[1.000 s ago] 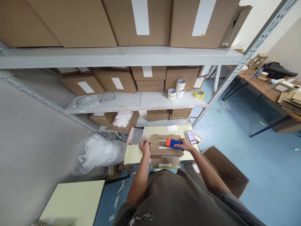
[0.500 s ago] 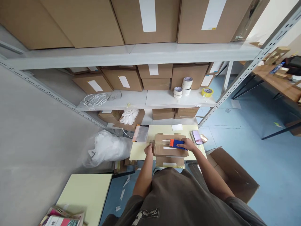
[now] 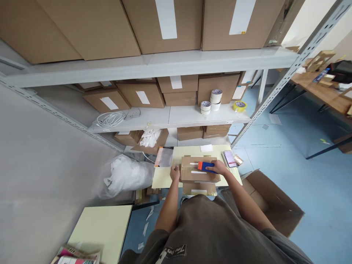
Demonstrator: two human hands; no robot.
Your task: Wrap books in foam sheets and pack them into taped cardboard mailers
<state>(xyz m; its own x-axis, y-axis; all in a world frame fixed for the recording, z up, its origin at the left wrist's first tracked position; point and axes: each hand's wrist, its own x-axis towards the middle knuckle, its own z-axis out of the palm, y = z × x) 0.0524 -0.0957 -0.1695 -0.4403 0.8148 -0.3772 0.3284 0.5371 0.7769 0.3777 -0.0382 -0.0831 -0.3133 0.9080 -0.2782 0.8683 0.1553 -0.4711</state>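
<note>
A cardboard box (image 3: 192, 176) with pale strips on its top lies flat on a pale yellow table (image 3: 162, 179). My left hand (image 3: 175, 173) is closed at the box's left end, the fingers curled against its edge and partly hidden. Over the right part of the box top, my right hand (image 3: 219, 167) grips a blue, block-like object with an orange end (image 3: 204, 166); I cannot make out its exact kind. The orange end points left, close to the middle of the lid. Another cardboard piece (image 3: 199, 189) shows at the box's near side.
White tape rolls (image 3: 216, 97) and a yellow tape roll (image 3: 239, 106) stand on the shelf ahead, with a coiled white cable (image 3: 110, 119). A phone (image 3: 230, 158) lies at the table's right. An open carton (image 3: 277, 205) sits on the floor; a white bag (image 3: 129, 172) is at left.
The left hand has shifted slightly right and up at the box's end. The blue and orange object stays almost in place in my right hand. The view has tilted a little.
</note>
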